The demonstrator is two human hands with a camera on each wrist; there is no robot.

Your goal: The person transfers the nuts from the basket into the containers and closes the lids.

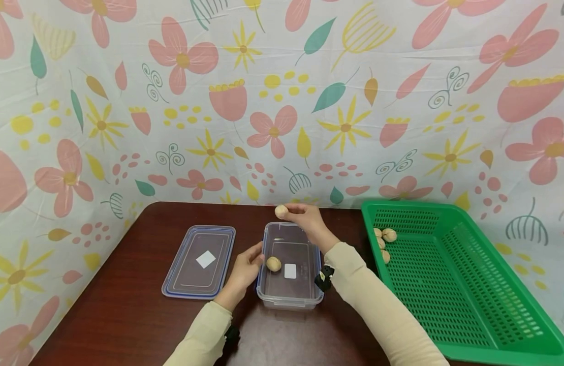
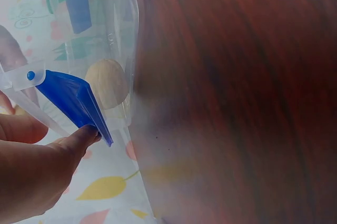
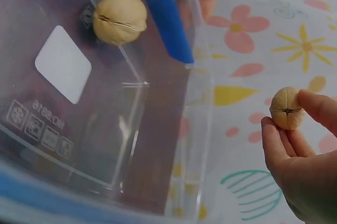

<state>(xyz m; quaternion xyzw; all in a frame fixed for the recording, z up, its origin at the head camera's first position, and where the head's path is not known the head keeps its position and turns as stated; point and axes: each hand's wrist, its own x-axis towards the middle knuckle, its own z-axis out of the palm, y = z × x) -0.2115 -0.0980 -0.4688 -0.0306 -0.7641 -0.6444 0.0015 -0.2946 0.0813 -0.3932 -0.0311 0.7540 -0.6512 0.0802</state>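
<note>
In the head view a clear plastic container (image 1: 289,299) with blue latches stands lidless on the table. One walnut (image 1: 274,264) lies inside, near its left wall; the right wrist view shows that walnut (image 3: 120,19) beside a white label. My left hand (image 1: 243,268) holds the container's left side, its thumb against a blue latch (image 2: 73,100) that hangs outward. Above the container's far end, my right hand (image 1: 308,221) pinches another walnut (image 1: 281,211) between thumb and fingers. The right wrist view shows this pinched walnut (image 3: 287,109) well apart from the container wall.
The container's lid (image 1: 199,262), blue-edged with a white label, lies flat to the left. On the right stands a green slotted basket (image 1: 465,218), several walnuts (image 1: 389,235) gathered by its left wall. Behind the dark wooden table (image 1: 122,305) hangs a flowered cloth (image 1: 282,101).
</note>
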